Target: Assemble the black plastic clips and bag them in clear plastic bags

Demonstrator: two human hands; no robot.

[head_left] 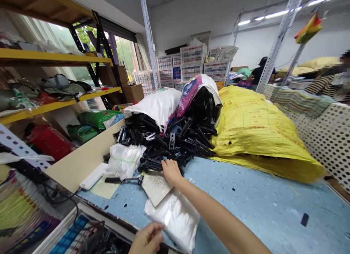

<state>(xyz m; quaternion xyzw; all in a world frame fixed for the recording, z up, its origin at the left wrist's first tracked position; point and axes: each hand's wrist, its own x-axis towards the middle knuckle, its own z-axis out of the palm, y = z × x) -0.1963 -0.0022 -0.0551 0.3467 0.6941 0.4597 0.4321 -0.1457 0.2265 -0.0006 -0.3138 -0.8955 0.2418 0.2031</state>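
My right hand (171, 172) reaches to the near edge of a heap of long black plastic parts (188, 137). Its fingers bend down over one of them, and the fingertips are partly hidden. Under its wrist lies a pale square board (155, 188) with small specks on it, overlapping a white plastic packet (177, 217). My left hand (147, 237) is low at the table's front edge, left of that packet. Its fingers are loosely curled, thumb apart, with nothing visible in them. A small hammer (128, 180) with a black handle lies left of the board.
White sacks (161, 102) and a big yellow woven sack (257, 126) stand behind and right of the heap. Clear plastic bags (124, 159) and a white flat device (94, 176) lie at left. A crate (68, 235) stands below the front edge. Co-workers are at the far right.
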